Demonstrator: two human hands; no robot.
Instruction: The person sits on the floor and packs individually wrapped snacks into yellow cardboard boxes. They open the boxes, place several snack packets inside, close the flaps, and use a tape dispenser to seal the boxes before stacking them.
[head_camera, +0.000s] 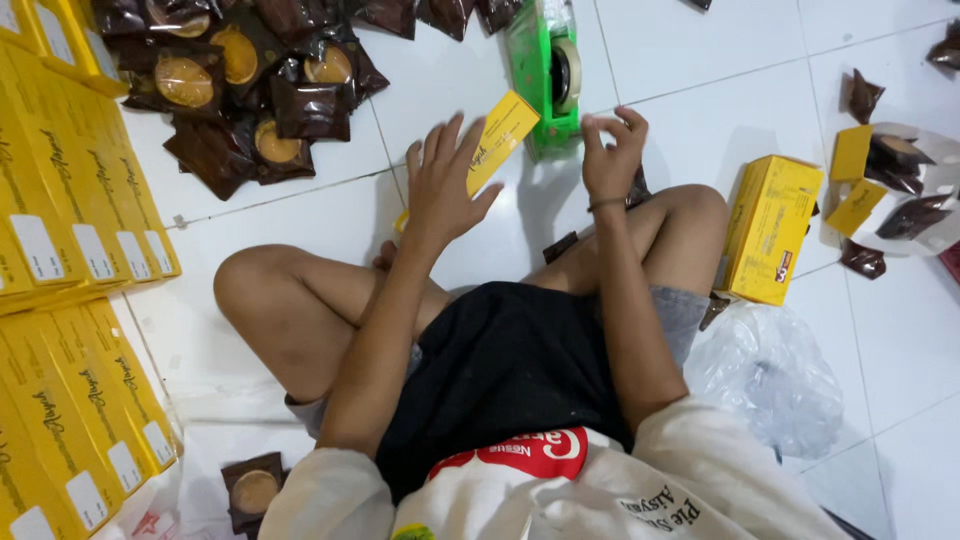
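Note:
I sit cross-legged on a white tiled floor. My left hand (443, 185) holds a long yellow box (497, 137) tilted up, fingers spread along its side. My right hand (612, 155) is raised just right of the box, fingertips pinched together right by a green tape dispenser (545, 70) that stands on the floor behind it. Whether tape is between the fingers cannot be told.
A pile of brown snack packets (250, 80) lies at upper left. Stacks of yellow boxes (60, 200) line the left edge. Another yellow box (770, 230) stands by my right knee, with a clear plastic bag (770, 375) below it and more packets (900, 190) at right.

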